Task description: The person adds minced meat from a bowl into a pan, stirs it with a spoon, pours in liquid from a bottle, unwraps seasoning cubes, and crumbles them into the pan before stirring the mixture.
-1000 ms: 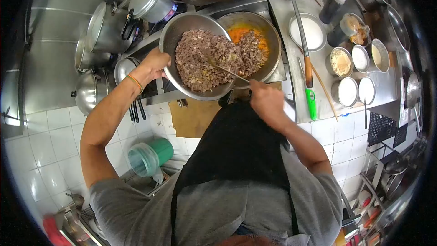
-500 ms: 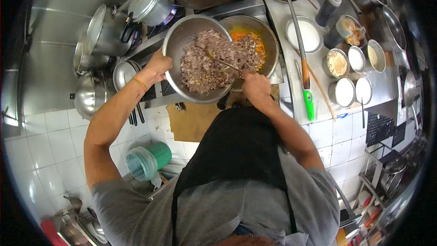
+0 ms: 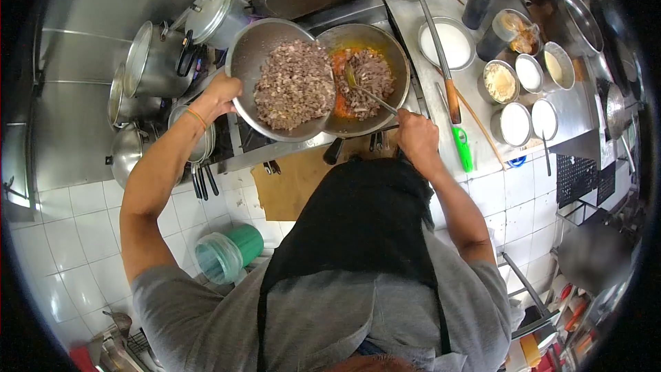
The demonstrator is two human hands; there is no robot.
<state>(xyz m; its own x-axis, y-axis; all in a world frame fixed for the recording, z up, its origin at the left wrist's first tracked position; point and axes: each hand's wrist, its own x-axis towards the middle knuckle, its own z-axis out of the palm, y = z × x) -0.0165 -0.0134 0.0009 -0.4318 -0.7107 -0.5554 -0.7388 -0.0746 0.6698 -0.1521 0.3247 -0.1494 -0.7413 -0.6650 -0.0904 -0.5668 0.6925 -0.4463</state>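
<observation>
My left hand (image 3: pixel 219 95) grips the left rim of a large metal bowl (image 3: pixel 242 45), tilted toward the pan on its right. Brown, finely chopped meat (image 3: pixel 292 89) fills much of the bowl. Under the bowl's right edge sits a deep metal pan (image 3: pixel 401 55) on the stove, holding orange, oily food and a heap of the same meat. Closed around the handle of a metal spoon (image 3: pixel 377 99), my right hand (image 3: pixel 417 136) is at the pan's lower right. The spoon's head lies against the meat in the pan.
Several metal pots (image 3: pixel 160 62) stand at the left. On the right counter are a ladle (image 3: pixel 435 41) across a white-filled bowl (image 3: pixel 458 45), a green-handled tool (image 3: pixel 462 150), a squeeze bottle (image 3: pixel 480 1) and several ingredient tins (image 3: pixel 515 124). A green bin (image 3: pixel 242 244) stands below left.
The spoon has moved from the bowl into the pan, and my right hand has shifted right and lower. More meat lies in the pan. The bowl has moved slightly left.
</observation>
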